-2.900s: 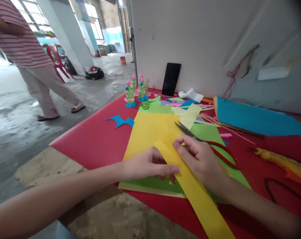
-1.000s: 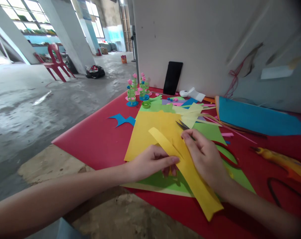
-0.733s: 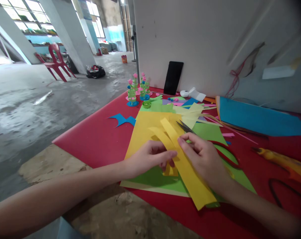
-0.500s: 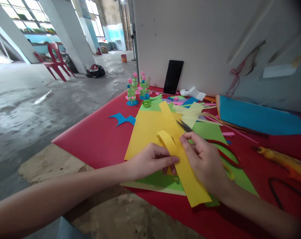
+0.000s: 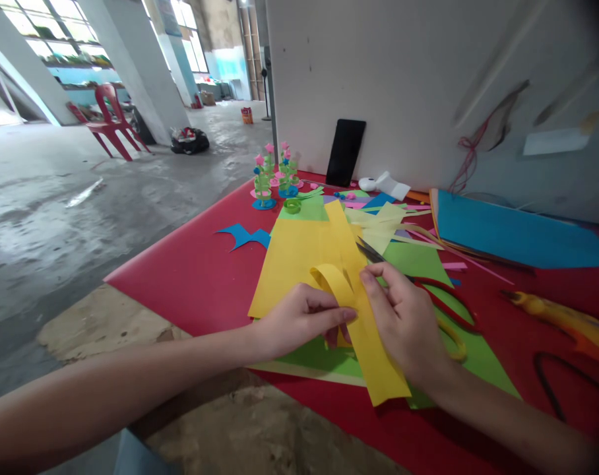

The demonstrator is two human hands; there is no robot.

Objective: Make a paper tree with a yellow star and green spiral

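Since earlier, yellow strip [image 5: 373, 356] slid toward 12 o'clock, loop tighter. Left hand [image 5: 299, 316] and right hand [image 5: 403, 323] together, both pinching strip between them. Table edge [image 5: 181, 316] at 7 o'clock; scissors [image 5: 378, 257] at 1 o'clock.

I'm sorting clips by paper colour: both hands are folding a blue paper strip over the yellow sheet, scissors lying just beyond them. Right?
Not quite. The head view shows the strip is yellow, not blue. Left hand and right hand do hold it over the yellow sheet, scissors just beyond.
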